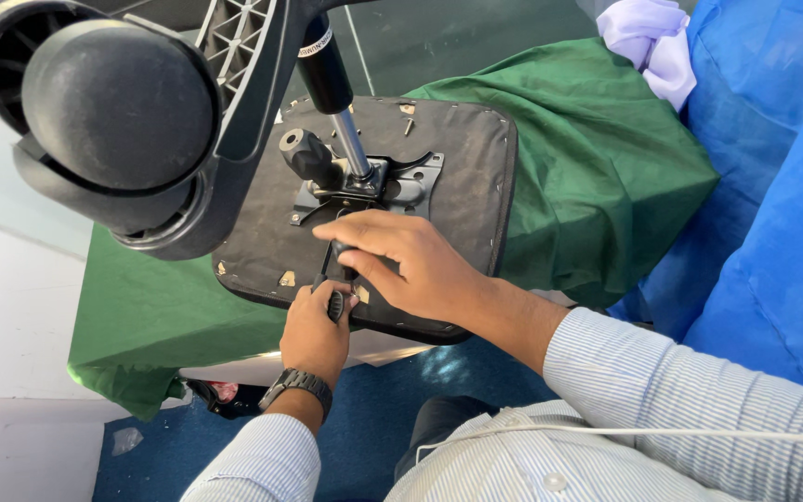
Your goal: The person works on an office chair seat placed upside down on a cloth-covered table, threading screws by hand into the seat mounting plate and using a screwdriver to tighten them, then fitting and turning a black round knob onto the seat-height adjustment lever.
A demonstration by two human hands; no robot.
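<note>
An office chair lies upside down, its black seat underside resting on a green cloth. A metal mechanism plate with a black knob and the gas cylinder rises from it. My right hand curls over the near end of the plate, fingers closed around a black part. My left hand, with a watch on the wrist, grips a black tool handle just below it at the seat's near edge.
A large black caster wheel and a chair-base leg loom close at upper left. Blue fabric hangs on the right, a pale purple cloth at the top. White surface at left, blue carpet below.
</note>
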